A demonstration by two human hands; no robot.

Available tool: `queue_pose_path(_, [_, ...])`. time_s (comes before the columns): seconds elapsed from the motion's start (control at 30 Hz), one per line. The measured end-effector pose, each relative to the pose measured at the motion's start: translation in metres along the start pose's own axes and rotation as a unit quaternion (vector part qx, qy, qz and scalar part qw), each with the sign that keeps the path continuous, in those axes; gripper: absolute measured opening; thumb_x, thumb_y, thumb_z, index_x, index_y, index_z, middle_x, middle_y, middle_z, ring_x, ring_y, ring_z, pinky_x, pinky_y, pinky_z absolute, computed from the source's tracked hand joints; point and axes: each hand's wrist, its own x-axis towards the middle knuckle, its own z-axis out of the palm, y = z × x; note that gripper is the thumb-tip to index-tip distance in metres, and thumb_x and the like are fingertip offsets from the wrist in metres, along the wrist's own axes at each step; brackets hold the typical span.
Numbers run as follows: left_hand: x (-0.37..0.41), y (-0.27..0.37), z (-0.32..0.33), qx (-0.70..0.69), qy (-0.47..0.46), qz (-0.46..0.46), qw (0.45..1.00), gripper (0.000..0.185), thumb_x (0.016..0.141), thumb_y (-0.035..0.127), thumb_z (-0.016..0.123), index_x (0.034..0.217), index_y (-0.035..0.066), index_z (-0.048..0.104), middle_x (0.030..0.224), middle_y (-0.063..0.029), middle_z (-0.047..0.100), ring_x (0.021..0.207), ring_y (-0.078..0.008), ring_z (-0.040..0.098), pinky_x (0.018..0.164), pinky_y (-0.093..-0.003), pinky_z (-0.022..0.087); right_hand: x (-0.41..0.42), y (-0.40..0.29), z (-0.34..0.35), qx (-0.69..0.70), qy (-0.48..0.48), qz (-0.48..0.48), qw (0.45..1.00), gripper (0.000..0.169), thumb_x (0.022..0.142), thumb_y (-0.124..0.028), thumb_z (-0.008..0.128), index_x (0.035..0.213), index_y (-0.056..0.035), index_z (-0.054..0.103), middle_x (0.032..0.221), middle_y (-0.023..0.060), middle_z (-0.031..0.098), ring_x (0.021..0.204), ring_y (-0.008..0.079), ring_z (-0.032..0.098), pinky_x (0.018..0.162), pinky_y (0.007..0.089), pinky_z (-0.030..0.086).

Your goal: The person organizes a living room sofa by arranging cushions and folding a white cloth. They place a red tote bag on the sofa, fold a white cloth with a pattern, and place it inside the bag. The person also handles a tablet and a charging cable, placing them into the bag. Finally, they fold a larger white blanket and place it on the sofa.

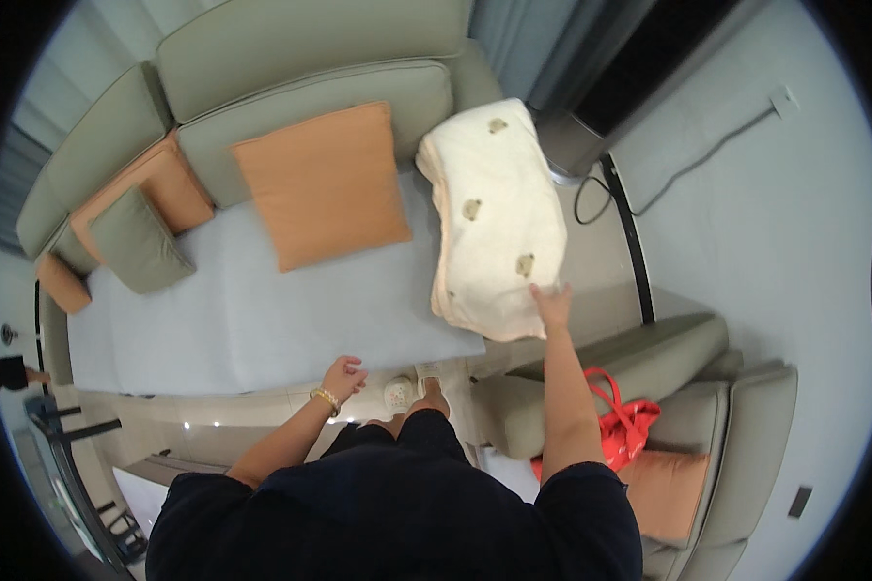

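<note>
A folded cream blanket [498, 210] with small brown bear-like motifs and a peach edge lies over the right end of the sofa. My right hand [552, 303] touches its near right corner, thumb and fingers spread apart. Whether the fingers pinch the cloth there is unclear. My left hand [345, 378], with bracelets at the wrist, hovers near the front edge of the sofa seat, which has a pale grey cover [298, 319]. Nothing is in that hand, and its fingers are loosely bent. An orange cushion [327, 185] leans on the sofa's green-grey backrest [312, 43], left of the blanket.
More cushions, one of them grey-green [142, 240], sit at the sofa's left end. A second sofa [752, 450] at right holds a red bag [628, 432] and an orange cushion [665, 494]. A cable [705, 167] runs along the wall. Another person's hand [38, 376] shows at far left.
</note>
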Motion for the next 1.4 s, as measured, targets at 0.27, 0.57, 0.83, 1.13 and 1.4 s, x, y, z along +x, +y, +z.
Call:
queue_pose_path(0.27, [-0.025,-0.022,-0.055,-0.069,0.155,-0.112,0.979,0.033,0.075,0.018,0.061,0.100,0.004,0.044,0.078,-0.0082,0.055,0.064,-0.0152,0.057,0.054,-0.0263,0.048,0.088,-0.044,0.030,0.369,-0.130,0.026,0.920,0.071,0.061,-0.006,0.072,0.118,0.0070,0.033,0.109,0.0205,0.048,0.101,0.0299,0.047,0.085,0.0360,0.040])
queue_pose_path(0.57, [-0.014,0.077,-0.023,-0.164,0.121,0.094,0.975,0.036,0.075,0.020,0.060,0.105,0.005,0.047,0.083,-0.0074,0.056,0.069,-0.0134,0.057,0.057,-0.0251,0.048,0.013,-0.187,-0.017,0.501,-0.340,0.078,0.792,0.055,0.065,-0.011,0.056,0.116,0.0006,0.040,0.108,0.0166,0.050,0.099,0.0347,0.048,0.085,0.0441,0.040])
queue_pose_path(0.83, [-0.080,0.182,-0.062,0.049,0.276,0.472,0.836,0.099,0.055,0.017,0.078,0.131,0.006,0.014,0.127,-0.0100,0.033,0.117,-0.0209,0.033,0.098,-0.0344,0.027,-0.120,-0.385,-0.070,0.578,-0.576,-0.083,0.573,0.058,0.073,-0.027,0.051,0.121,-0.0006,0.034,0.118,0.0172,0.043,0.107,0.0333,0.043,0.091,0.0429,0.036])
queue_pose_path(1.13, [-0.218,0.184,-0.199,-0.058,0.254,0.582,0.770,0.119,0.048,0.028,0.081,0.133,0.005,0.002,0.135,-0.0119,0.020,0.122,-0.0214,0.025,0.101,-0.0329,0.019,-0.241,-0.521,-0.072,0.549,-0.662,-0.094,0.502,0.037,0.082,-0.028,0.046,0.106,-0.0005,0.048,0.103,0.0126,0.054,0.092,0.0245,0.053,0.080,0.0348,0.044])
queue_pose_path(1.4, [-0.297,0.214,-0.304,0.040,0.300,0.616,0.728,0.070,0.070,0.029,0.064,0.125,0.003,0.030,0.126,-0.0120,0.034,0.115,-0.0193,0.035,0.095,-0.0305,0.029,-0.368,-0.581,-0.021,0.480,-0.727,-0.120,0.476,0.035,0.084,-0.029,0.044,0.101,0.0003,0.052,0.101,0.0143,0.055,0.090,0.0255,0.054,0.081,0.0363,0.044])
